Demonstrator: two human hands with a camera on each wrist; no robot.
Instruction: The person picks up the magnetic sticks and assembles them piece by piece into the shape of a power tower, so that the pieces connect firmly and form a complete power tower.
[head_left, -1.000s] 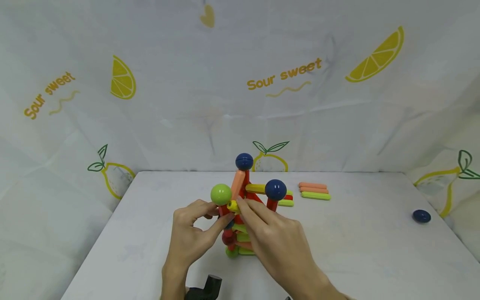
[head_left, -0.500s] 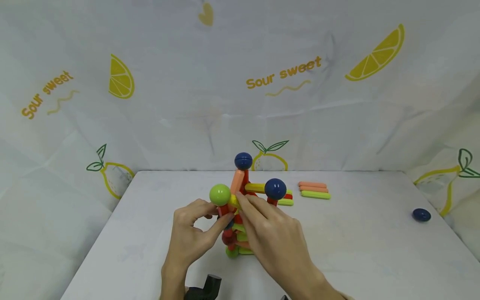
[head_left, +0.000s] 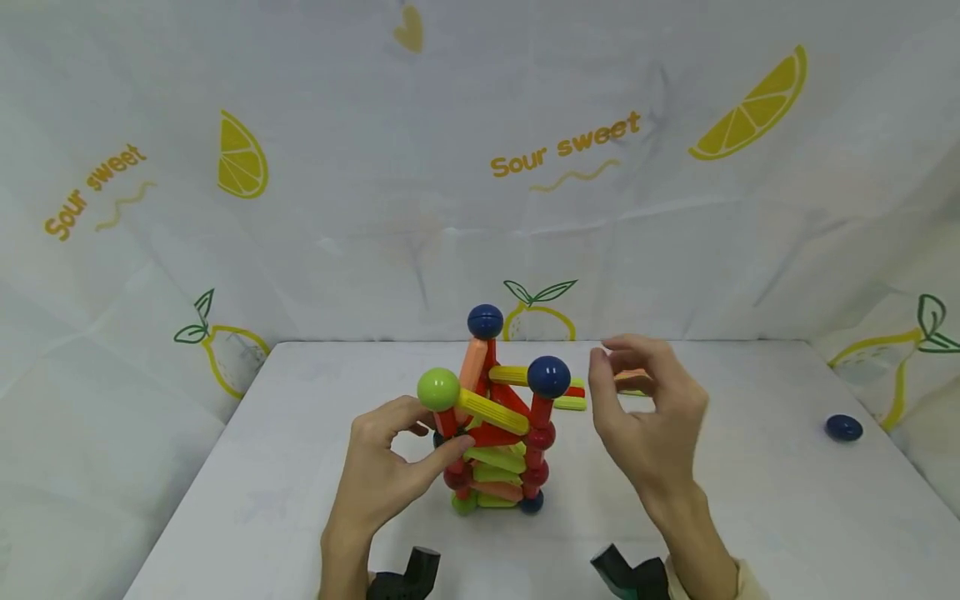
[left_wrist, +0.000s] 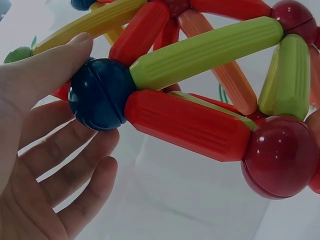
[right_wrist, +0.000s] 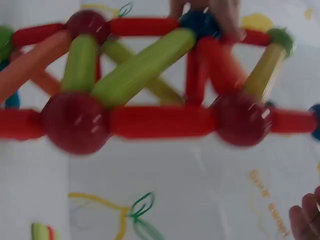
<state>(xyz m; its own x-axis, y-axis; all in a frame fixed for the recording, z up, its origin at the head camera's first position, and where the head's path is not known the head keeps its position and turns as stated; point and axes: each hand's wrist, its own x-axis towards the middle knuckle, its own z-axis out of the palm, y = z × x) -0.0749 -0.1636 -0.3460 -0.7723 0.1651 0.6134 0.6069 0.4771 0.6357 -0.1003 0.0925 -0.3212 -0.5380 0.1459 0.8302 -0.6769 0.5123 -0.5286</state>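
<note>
The tower [head_left: 491,417] of magnetic sticks and balls stands mid-table [head_left: 750,517], right in front of the person. Left hand [head_left: 382,475] sits at about 8 o'clock of it, thumb and fingertips pinching a dark blue ball [left_wrist: 100,95] partway up the near-left edge. In the wrist view that ball joins a red stick [left_wrist: 187,125] and a green stick [left_wrist: 205,50], and the rest of the fingers lie loose underneath.

Right hand [head_left: 648,417] is off at 3 o'clock, well clear of the tower, fingers loosely curled and holding nothing that I can see. The spare sticks [head_left: 572,403] lie behind, at roughly 1 o'clock of the tower, partly hidden by that hand. A loose blue ball [head_left: 843,428] sits far out at 3 o'clock near the table edge.

My take on doing this well: the steadying pinch should stay light and on the joint ball rather than a stick, since sideways push looks like it'd twist the top, where a green ball [head_left: 438,389] and two blue balls [head_left: 549,377] perch.

No containers anywhere in view, so nothing's in anything; loose pieces just lie on the tabletop.
</note>
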